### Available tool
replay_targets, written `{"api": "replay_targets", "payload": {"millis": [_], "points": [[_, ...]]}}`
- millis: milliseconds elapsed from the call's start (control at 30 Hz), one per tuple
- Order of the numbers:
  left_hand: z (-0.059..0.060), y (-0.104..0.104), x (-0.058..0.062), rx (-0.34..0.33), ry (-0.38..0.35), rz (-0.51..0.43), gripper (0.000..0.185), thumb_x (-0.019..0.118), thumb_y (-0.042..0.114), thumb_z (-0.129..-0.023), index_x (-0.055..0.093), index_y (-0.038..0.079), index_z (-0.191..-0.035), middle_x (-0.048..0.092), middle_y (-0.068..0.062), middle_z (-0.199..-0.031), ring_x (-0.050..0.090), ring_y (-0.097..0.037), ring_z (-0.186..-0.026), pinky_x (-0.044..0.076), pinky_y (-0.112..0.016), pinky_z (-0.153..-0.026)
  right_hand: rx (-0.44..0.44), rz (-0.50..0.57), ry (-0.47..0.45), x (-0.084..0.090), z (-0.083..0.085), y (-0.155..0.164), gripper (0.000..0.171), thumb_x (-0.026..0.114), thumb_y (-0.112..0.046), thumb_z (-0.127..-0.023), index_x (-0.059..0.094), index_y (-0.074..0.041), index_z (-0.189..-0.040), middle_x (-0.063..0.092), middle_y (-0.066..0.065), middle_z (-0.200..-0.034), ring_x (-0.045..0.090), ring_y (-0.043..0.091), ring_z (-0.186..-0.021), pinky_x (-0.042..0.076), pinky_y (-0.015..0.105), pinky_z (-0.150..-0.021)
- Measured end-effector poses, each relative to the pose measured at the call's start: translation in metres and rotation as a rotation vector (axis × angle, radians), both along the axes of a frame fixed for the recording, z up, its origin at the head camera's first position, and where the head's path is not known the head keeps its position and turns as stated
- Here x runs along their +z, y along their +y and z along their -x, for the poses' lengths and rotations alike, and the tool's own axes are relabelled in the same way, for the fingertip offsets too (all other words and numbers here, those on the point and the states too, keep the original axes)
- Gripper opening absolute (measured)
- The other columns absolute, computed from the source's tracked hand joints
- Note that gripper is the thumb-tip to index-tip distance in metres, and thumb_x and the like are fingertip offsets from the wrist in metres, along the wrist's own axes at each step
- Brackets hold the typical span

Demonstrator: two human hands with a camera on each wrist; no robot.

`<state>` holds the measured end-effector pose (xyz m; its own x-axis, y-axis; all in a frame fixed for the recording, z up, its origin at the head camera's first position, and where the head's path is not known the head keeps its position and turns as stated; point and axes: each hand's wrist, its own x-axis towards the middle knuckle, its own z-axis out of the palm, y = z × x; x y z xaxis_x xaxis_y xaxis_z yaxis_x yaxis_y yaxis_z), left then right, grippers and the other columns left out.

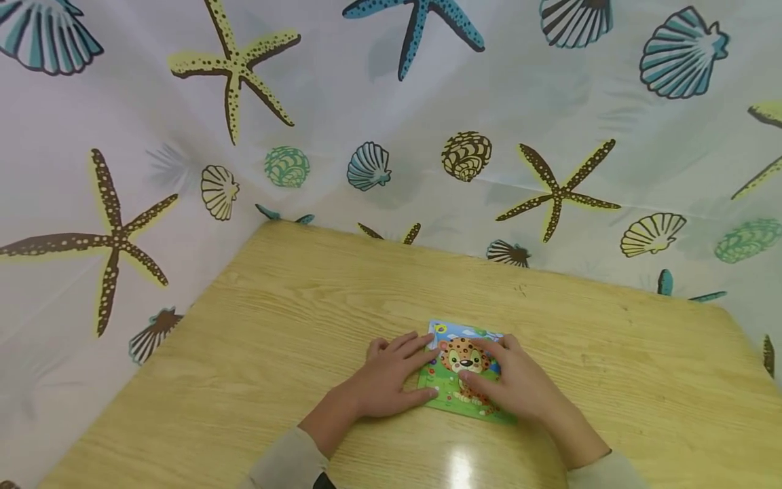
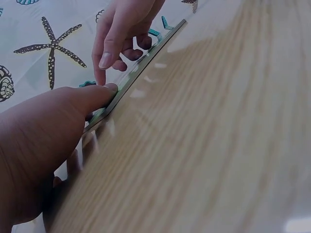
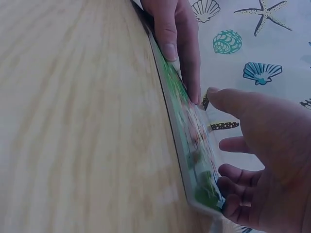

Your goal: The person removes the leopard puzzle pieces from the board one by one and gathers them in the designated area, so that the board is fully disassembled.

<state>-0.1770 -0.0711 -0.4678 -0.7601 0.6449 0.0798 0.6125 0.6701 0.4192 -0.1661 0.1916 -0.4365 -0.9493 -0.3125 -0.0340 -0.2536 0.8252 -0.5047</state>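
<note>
One thin, roughly square picture board (image 1: pixel 444 380): lies flat on the wood-grained table (image 1: pixel 275 380), right of centre in the head view; shows a cartoon spotted cub (image 1: pixel 464 354), orange with a black nose, on green grass dotted with small flowers, under blue sky; has a pale edge in the right wrist view. At its left margin: left hand (image 1: pixel 391 379), fingers straight and spread, resting on the board unclenched, thumb near the lower left corner. At its right margin: right hand (image 1: pixel 520 380), fingers loosely bent beside the edge, released, thumb raised above the board; hides much of that side from the head view. Behind and to the left: white cloth (image 1: pixel 403 109), printed with starfish and shells; in front: beige left sleeve (image 1: pixel 290 462), beige right sleeve (image 1: pixel 605 473).
</note>
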Motion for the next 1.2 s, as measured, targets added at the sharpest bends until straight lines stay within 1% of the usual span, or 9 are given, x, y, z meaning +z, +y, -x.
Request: {"api": "replay_targets", "payload": {"millis": [133,200,333,467,567,767,933,1100,1200], "points": [[0.0,0.001,0.001,0.005,-0.003,-0.016,0.068,0.052,0.058,-0.097,0.039,0.025,-0.155,0.03,0.001,-0.165,0.027,-0.03,-0.152,0.025,-0.059,-0.106,0.032,0.035,0.008,0.001,0.009,-0.005,0.061,0.064,-0.053,-0.094,0.056,-0.016,-0.142,0.058,0.005,-0.111,0.061,0.019,-0.1,0.053,0.042,-0.081],[0.0,0.002,0.003,0.012,-0.007,-0.023,0.068,0.054,0.059,-0.096,0.041,0.025,-0.154,0.031,0.001,-0.164,0.027,-0.03,-0.151,0.025,-0.059,-0.107,0.065,0.03,0.013,0.002,0.013,-0.006,0.056,0.065,-0.047,-0.095,0.057,-0.015,-0.141,0.059,0.005,-0.109,0.061,0.018,-0.097,0.052,0.04,-0.08],[-0.001,0.003,0.005,0.02,-0.017,-0.035,0.067,0.057,0.058,-0.095,0.045,0.024,-0.152,0.031,0.0,-0.164,0.028,-0.03,-0.151,0.025,-0.059,-0.107,0.139,-0.007,0.001,0.005,0.021,-0.009,0.052,0.067,-0.037,-0.096,0.055,-0.015,-0.142,0.058,0.006,-0.108,0.056,0.013,-0.084,0.048,0.034,-0.073],[-0.002,0.003,0.009,0.01,-0.026,-0.033,0.063,0.057,0.056,-0.096,0.047,0.026,-0.151,0.031,-0.001,-0.164,0.028,-0.031,-0.151,0.023,-0.06,-0.107,0.192,-0.042,-0.001,0.008,0.026,-0.015,0.05,0.066,-0.032,-0.098,0.053,-0.016,-0.144,0.059,0.006,-0.108,0.06,0.013,-0.087,0.051,0.035,-0.072],[-0.003,0.003,0.01,0.001,-0.043,-0.025,0.06,0.056,0.055,-0.097,0.048,0.028,-0.15,0.029,-0.002,-0.165,0.026,-0.032,-0.152,0.022,-0.062,-0.108,0.226,-0.047,0.011,0.008,0.03,-0.019,0.047,0.063,-0.029,-0.1,0.054,-0.014,-0.143,0.06,0.004,-0.103,0.06,0.012,-0.086,0.052,0.034,-0.07],[-0.004,0.003,0.009,-0.002,-0.057,-0.01,0.058,0.055,0.055,-0.098,0.047,0.032,-0.15,0.028,-0.002,-0.165,0.025,-0.032,-0.152,0.022,-0.061,-0.109,0.236,-0.017,-0.008,0.007,0.037,-0.029,0.04,0.059,-0.019,-0.101,0.055,-0.01,-0.14,0.059,-0.001,-0.087,0.051,0.009,-0.072,0.045,0.029,-0.063],[-0.005,0.001,0.006,0.0,-0.063,-0.014,0.058,0.057,0.055,-0.097,0.049,0.032,-0.149,0.028,-0.001,-0.165,0.026,-0.029,-0.152,0.023,-0.056,-0.109,0.23,0.017,-0.074,0.004,0.042,-0.033,0.04,0.057,-0.025,-0.103,0.055,-0.012,-0.141,0.058,-0.002,-0.074,0.051,0.009,-0.061,0.044,0.03,-0.06],[-0.005,0.0,0.005,0.011,-0.095,-0.07,0.058,0.062,0.055,-0.094,0.055,0.029,-0.145,0.029,0.0,-0.165,0.027,-0.025,-0.152,0.022,-0.053,-0.113,0.251,0.04,-0.141,0.007,0.048,-0.036,0.042,0.059,-0.027,-0.102,0.054,-0.012,-0.141,0.059,-0.003,-0.062,0.054,0.008,-0.051,0.044,0.028,-0.053],[-0.003,-0.001,0.006,0.027,-0.092,-0.097,0.057,0.065,0.055,-0.092,0.058,0.027,-0.141,0.031,0.0,-0.164,0.03,-0.023,-0.151,0.021,-0.053,-0.114,0.252,0.042,-0.154,0.01,0.054,-0.037,0.041,0.062,-0.026,-0.1,0.054,-0.012,-0.138,0.059,-0.004,-0.063,0.053,0.008,-0.052,0.043,0.026,-0.053]]}}
